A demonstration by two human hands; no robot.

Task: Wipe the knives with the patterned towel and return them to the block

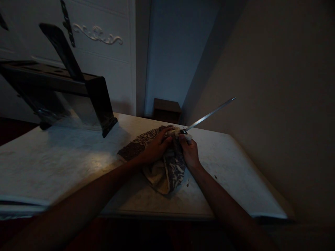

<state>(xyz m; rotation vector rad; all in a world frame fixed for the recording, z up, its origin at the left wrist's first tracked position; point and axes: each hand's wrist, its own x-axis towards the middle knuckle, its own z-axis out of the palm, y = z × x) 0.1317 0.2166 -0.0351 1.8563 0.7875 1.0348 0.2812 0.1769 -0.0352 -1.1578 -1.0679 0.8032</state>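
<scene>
A patterned brown and cream towel (pixel 174 170) lies bunched on the white tabletop, between and beneath my hands. From its far end a thin, shiny sharpening steel (pixel 209 114) slants up to the right, its handle mostly hidden by the cloth and my fingers. My right hand (pixel 188 150) is closed round the handle end with towel about it, thumb on top near the dark collar. Close on the left, my left hand (pixel 157 146) grips the towel, its fingers bent over the folds by the handle.
A black knife block (pixel 95 101) with clear sides stands at the table's left, with one black-handled knife (pixel 62 50) sticking up. Small dark crumbs lie on the white tabletop (pixel 227 167). A wall (pixel 274 104) runs along the right, and a brown box-like stand (pixel 166 106) sits behind the table.
</scene>
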